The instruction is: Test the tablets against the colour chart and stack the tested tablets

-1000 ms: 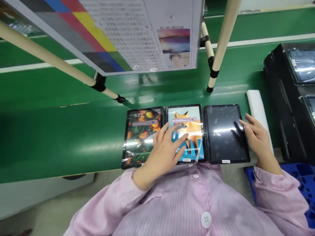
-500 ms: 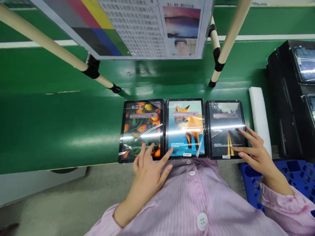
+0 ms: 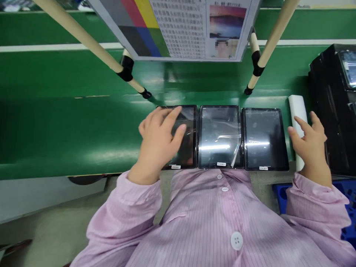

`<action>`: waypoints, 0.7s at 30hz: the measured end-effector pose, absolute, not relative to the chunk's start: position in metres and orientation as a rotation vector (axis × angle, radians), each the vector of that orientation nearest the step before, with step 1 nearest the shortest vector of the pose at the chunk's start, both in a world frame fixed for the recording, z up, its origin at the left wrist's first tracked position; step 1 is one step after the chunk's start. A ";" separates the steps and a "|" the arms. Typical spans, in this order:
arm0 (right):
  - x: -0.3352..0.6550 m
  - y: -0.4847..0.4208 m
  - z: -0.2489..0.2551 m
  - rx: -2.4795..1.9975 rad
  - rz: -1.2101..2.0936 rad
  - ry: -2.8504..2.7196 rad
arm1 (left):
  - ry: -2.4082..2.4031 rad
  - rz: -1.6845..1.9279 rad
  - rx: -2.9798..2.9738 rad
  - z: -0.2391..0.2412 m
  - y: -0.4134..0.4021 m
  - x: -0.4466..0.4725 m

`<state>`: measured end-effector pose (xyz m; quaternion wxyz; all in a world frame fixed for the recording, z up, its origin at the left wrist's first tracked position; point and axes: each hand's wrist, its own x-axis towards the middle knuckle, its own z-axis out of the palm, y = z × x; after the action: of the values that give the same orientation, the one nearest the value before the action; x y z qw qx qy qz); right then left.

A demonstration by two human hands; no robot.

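Three tablets lie side by side along the front edge of the green table, their screens dark or nearly so. Over the left tablet (image 3: 189, 148) is my left hand (image 3: 160, 135), fingers spread near its top edge; whether they touch the glass I cannot tell. The middle tablet (image 3: 219, 129) has a small white label at its lower edge and a shiny crease of film at its lower right. To the right of the right tablet (image 3: 265, 137), my right hand (image 3: 313, 142) hovers with fingers apart, holding nothing, in front of a white foam strip (image 3: 299, 107).
A stand of cream pipes (image 3: 83, 37) holds a printed colour chart sheet (image 3: 178, 33) above the far side of the green table (image 3: 69, 137). At the right stands a black stack (image 3: 328, 111) with tablets on it. A blue pallet (image 3: 280, 196) is on the floor below.
The lit pictures on all three tablets have gone dark. My left hand has moved up the left tablet; my right hand has lifted off the right tablet and moved right.
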<state>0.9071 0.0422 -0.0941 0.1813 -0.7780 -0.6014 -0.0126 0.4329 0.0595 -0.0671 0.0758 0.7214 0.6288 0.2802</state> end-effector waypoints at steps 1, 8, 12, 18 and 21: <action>0.918 0.035 -0.100 -2.312 0.023 -1.643 | 1.899 0.905 2.056 -0.077 0.055 0.417; 0.977 0.011 -0.156 -2.405 -0.014 -1.640 | 1.842 1.121 1.091 -0.155 0.025 0.335; 0.971 0.032 -0.169 -2.352 -0.002 -1.603 | 1.657 1.133 0.876 -0.164 0.011 0.333; 0.949 0.046 -0.166 -2.371 0.061 -1.588 | 1.516 1.175 0.691 -0.156 0.002 0.338; 0.940 0.049 -0.167 -2.369 0.075 -1.594 | 1.528 1.164 0.684 -0.153 -0.003 0.332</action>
<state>0.9405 0.0491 -0.1669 0.1421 -0.8210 -0.5524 0.0259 0.3322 -0.0025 -0.1527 0.5236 0.2858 0.6384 0.4863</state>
